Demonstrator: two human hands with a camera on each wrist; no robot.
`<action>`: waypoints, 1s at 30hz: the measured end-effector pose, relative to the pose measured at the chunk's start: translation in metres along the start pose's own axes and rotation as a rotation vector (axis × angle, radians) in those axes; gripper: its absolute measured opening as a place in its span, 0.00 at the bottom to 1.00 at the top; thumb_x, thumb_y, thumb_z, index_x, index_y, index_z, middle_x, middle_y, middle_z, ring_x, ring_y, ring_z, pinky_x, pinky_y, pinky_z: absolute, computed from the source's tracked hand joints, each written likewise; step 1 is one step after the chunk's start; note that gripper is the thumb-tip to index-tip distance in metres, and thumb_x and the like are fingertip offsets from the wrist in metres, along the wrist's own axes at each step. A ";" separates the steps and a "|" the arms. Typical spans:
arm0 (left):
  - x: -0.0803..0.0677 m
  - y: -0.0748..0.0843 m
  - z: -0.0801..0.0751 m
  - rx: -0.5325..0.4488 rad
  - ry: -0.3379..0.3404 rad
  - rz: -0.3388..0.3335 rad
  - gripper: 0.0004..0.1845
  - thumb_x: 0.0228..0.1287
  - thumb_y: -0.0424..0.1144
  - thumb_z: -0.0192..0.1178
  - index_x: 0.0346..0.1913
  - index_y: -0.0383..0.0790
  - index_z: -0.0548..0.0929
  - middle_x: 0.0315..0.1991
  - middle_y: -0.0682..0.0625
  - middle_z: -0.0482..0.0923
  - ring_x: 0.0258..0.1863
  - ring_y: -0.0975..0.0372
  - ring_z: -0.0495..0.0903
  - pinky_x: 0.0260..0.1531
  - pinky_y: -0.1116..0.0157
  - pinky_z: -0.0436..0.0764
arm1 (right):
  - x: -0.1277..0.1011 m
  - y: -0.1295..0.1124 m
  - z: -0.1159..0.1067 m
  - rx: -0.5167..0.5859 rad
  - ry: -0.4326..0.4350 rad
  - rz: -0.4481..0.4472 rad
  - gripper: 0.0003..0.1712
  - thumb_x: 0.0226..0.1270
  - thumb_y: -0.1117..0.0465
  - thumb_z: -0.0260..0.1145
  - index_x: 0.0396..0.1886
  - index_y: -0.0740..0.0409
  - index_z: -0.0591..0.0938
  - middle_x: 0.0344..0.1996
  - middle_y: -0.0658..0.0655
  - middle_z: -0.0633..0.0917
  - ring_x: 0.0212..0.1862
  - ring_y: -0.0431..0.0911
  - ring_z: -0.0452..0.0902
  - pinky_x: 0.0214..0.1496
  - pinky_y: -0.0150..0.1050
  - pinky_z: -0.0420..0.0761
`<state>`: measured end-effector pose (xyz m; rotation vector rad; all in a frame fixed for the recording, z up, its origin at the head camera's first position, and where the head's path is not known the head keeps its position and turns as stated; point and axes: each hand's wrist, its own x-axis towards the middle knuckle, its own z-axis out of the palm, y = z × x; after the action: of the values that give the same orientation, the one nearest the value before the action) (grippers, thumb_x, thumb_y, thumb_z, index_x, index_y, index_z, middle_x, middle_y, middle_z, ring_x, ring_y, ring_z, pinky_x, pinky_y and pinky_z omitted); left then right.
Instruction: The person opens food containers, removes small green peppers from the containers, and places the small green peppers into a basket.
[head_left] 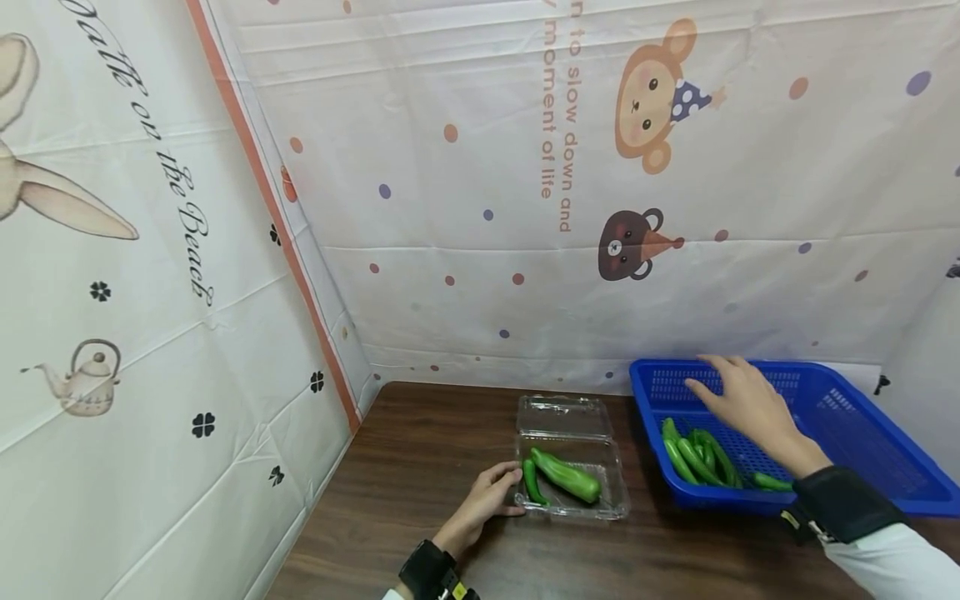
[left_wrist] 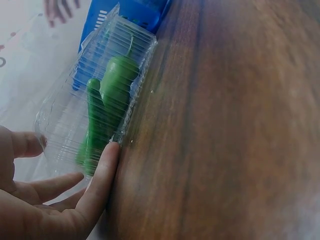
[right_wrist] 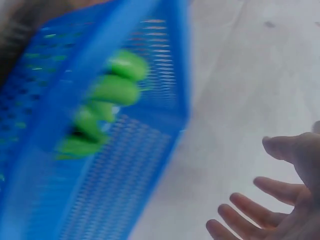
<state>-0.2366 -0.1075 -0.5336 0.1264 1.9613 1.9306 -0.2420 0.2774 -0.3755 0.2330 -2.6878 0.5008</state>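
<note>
A clear plastic clamshell box (head_left: 621, 475), lid folded back, lies on the table. Inside it are a thick light-green pepper (head_left: 566, 475) and a slimmer, darker green pepper (head_left: 531, 482). My left hand (head_left: 483, 500) touches the box's left side, fingers fairly straight along its edge in the left wrist view. Above the blue basket (head_left: 678, 492), my right hand (head_left: 753, 408) hovers with spread fingers and nothing in it. Several green peppers (head_left: 697, 454) lie in the basket's left part; the right forearm hides some of its interior.
The dark wooden table (head_left: 390, 483) meets a printed cloth wall (head_left: 450, 317) at the back. Another cloth (head_left: 187, 467) hangs along the left. The basket's raised rim stands right of the box, with a narrow strip of table between them.
</note>
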 end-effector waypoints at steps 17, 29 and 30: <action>0.001 0.000 0.000 -0.004 0.000 0.011 0.29 0.78 0.47 0.55 0.72 0.30 0.70 0.70 0.31 0.68 0.70 0.40 0.69 0.46 0.56 0.92 | 0.022 -0.085 0.003 0.057 0.143 -0.178 0.27 0.68 0.60 0.72 0.63 0.65 0.79 0.55 0.74 0.78 0.57 0.70 0.70 0.41 0.63 0.81; 0.002 0.000 0.001 0.001 0.021 -0.022 0.31 0.77 0.47 0.56 0.73 0.30 0.69 0.70 0.32 0.68 0.70 0.40 0.69 0.46 0.57 0.92 | -0.004 -0.122 0.060 0.137 0.053 -0.189 0.26 0.65 0.57 0.75 0.61 0.59 0.82 0.53 0.67 0.81 0.53 0.61 0.78 0.41 0.54 0.85; 0.001 -0.001 0.001 0.004 0.021 -0.020 0.31 0.77 0.47 0.56 0.72 0.30 0.69 0.70 0.31 0.68 0.70 0.39 0.69 0.45 0.57 0.92 | -0.007 -0.124 0.065 0.151 0.048 -0.186 0.26 0.64 0.58 0.76 0.61 0.60 0.82 0.52 0.66 0.81 0.52 0.61 0.78 0.41 0.54 0.86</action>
<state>-0.2370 -0.1059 -0.5346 0.0883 1.9724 1.9232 -0.2293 0.1397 -0.3956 0.5022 -2.5519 0.6428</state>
